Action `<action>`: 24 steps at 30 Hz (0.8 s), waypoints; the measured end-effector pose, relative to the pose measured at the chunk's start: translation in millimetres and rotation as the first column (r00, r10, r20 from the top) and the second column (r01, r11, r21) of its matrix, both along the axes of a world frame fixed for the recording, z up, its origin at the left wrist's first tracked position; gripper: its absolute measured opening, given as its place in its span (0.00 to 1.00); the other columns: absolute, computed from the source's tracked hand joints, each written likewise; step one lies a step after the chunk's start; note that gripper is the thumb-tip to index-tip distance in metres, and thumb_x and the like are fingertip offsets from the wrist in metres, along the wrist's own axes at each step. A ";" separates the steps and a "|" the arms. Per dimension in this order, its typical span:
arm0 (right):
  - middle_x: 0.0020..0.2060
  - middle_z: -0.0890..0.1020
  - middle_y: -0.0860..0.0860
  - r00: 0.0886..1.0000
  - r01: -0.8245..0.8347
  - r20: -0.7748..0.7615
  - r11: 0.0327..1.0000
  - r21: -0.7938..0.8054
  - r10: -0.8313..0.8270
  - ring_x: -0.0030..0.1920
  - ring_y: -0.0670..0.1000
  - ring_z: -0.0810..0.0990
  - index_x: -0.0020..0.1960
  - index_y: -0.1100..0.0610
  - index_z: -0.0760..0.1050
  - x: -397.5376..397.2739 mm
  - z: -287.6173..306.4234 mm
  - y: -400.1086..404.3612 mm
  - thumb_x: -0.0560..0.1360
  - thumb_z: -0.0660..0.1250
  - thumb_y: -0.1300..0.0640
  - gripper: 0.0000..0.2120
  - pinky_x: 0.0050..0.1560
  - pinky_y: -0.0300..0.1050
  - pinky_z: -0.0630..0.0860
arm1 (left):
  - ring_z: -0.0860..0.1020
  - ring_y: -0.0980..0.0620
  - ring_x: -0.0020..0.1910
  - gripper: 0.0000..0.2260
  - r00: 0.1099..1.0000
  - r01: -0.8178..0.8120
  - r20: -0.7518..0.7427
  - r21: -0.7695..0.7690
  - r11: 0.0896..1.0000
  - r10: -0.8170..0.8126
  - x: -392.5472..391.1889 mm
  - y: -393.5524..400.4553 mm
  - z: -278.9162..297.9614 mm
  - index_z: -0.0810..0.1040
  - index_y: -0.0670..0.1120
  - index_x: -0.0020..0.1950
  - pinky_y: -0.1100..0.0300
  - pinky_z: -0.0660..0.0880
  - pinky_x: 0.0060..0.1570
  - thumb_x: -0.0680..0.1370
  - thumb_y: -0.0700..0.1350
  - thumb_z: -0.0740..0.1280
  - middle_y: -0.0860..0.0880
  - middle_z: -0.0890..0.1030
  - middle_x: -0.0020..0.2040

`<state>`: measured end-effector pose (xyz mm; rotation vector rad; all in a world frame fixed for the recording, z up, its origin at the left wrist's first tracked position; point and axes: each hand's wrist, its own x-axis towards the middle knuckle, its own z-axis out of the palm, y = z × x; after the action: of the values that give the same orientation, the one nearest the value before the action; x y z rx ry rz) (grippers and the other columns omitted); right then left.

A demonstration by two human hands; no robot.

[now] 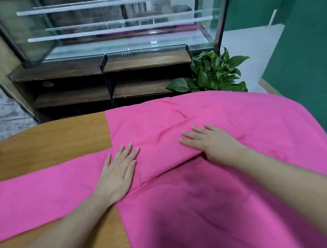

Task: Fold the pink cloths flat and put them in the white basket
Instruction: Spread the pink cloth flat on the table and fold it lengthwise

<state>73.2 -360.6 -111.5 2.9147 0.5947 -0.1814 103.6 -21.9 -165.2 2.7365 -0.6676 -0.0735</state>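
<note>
Pink cloths [202,199] cover most of the wooden table [53,136] in the head view, and they overlap so much that I cannot tell how many pieces there are. One long strip [36,190] runs toward 8 o'clock, over the table edge near the person. A big sheet spreads from the centre toward 3 and 5 o'clock. On top of it lies a folded layer [158,131], with its diagonal edge going from the centre down toward 7 o'clock.

Left hand [116,176] lies flat, fingers straight and a little spread, pointing to 12 o'clock. It holds nothing; it presses the cloth just beside the lower end of the fold edge, probably to keep the under layer from sliding.

Right hand [212,142] is also flat and grips nothing. Its fingers point to 10 o'clock and rest on the upper layer, near the place where that layer turns over. I think it smooths the fold, or pins it so the crease stays straight.

The white basket is not visible, so the folding seems at an early stage.

At 12 o'clock stands a glass display case [114,29] on a dark wooden shelf [142,62], and a green plant [212,73] is at 1 o'clock, behind the far edge of the table
</note>
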 end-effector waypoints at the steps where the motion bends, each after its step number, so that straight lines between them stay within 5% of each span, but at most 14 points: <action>1: 0.79 0.51 0.41 1.000 -0.012 0.002 1.000 -0.003 0.012 0.80 0.50 0.49 0.79 0.40 0.46 0.7 1.7 -6.5 0.75 0.58 0.64 0.40 0.78 0.55 0.47 | 0.42 0.60 0.79 0.28 1.000 0.003 0.002 0.037 0.999 -0.003 0.2 0.4 0.2 0.52 0.65 0.78 0.52 0.38 0.78 0.78 0.63 0.34 0.63 0.46 0.79; 7: 0.78 0.58 0.41 1.000 0.014 -0.012 0.997 0.078 -0.014 0.79 0.50 0.52 0.78 0.40 0.52 0.8 -21.1 -22.7 0.69 0.60 0.71 0.45 0.78 0.53 0.45 | 0.42 0.53 0.80 0.34 0.999 0.036 0.032 0.182 0.983 -0.043 -1.2 3.4 0.7 0.52 0.64 0.78 0.45 0.41 0.78 0.74 0.73 0.37 0.57 0.46 0.81; 12: 0.78 0.47 0.39 0.996 0.073 -0.049 0.995 0.071 -0.070 0.79 0.47 0.47 0.76 0.35 0.41 -0.4 -27.0 -23.6 0.70 0.57 0.68 0.46 0.78 0.50 0.40 | 0.36 0.50 0.79 0.45 0.998 0.013 -0.061 0.341 0.940 0.008 -4.6 -4.7 7.5 0.43 0.68 0.78 0.31 0.37 0.72 0.62 0.84 0.39 0.57 0.39 0.80; 16: 0.79 0.42 0.42 0.947 0.203 -0.243 0.978 -0.048 -0.208 0.79 0.47 0.40 0.77 0.36 0.36 0.6 -2.4 -4.5 0.72 0.58 0.60 0.44 0.77 0.54 0.37 | 0.33 0.48 0.78 0.47 0.983 0.036 -0.177 0.398 0.917 0.039 -2.8 -7.5 18.0 0.39 0.70 0.76 0.25 0.35 0.67 0.60 0.85 0.41 0.58 0.35 0.79; 20: 0.80 0.45 0.45 0.916 0.203 -0.350 0.979 -0.018 -0.196 0.80 0.49 0.42 0.80 0.40 0.43 -4.8 17.2 20.0 0.78 0.60 0.45 0.37 0.78 0.58 0.39 | 0.40 0.52 0.80 0.39 0.984 0.017 -0.177 0.218 0.976 0.023 -6.4 4.1 27.1 0.54 0.66 0.78 0.30 0.37 0.72 0.69 0.79 0.43 0.58 0.43 0.81; 24: 0.79 0.57 0.41 0.983 0.129 -0.161 0.962 0.239 -0.092 0.79 0.46 0.52 0.78 0.40 0.56 -15.1 11.7 60.4 0.81 0.54 0.38 0.27 0.78 0.55 0.48 | 0.46 0.52 0.80 0.31 0.983 -0.182 0.043 0.180 0.967 0.177 -24.3 36.0 21.7 0.62 0.61 0.77 0.33 0.40 0.74 0.77 0.69 0.41 0.55 0.53 0.81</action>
<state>58.1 -300.2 -99.8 3.2023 0.5088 -0.3656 79.3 14.1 -143.5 2.9675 -0.4359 -0.0598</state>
